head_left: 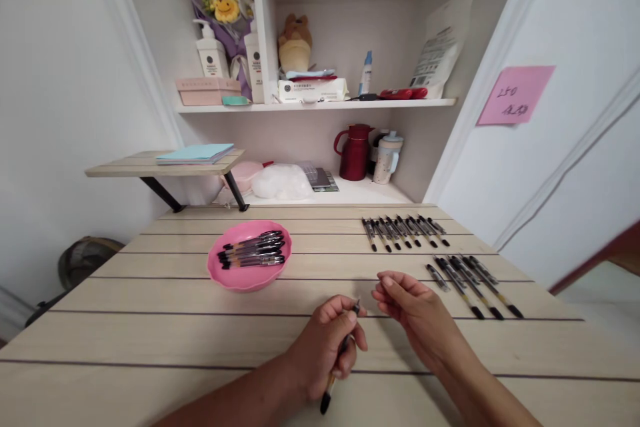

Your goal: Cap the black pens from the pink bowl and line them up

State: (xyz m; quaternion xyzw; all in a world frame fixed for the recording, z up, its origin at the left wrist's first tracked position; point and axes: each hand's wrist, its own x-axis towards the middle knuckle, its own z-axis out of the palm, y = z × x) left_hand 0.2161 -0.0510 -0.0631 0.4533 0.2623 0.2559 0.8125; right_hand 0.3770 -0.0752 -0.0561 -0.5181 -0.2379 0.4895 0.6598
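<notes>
My left hand (pixel 336 340) is wrapped round a black gel pen (pixel 326 400), its bare tip pointing up and away from me. Just right of that tip, my right hand (pixel 407 303) is closed in a pinch, apart from the pen. Anything between those fingertips is too small or hidden to make out. Capless pens (pixel 475 283) lie at the right with loose caps beside them. Farther back is a row of more pens (pixel 403 232) and caps. A pink bowl (pixel 245 285) at the left holds several capped pens (pixel 254 251).
A small raised shelf (pixel 120 165) on black legs stands at the back left with blue paper (pixel 195 153) on it. Behind the table (pixel 165 333) are a white bag (pixel 283 181), a red jug (pixel 355 152) and a cup (pixel 388 157). A pink note (pixel 517 95) is on the right panel.
</notes>
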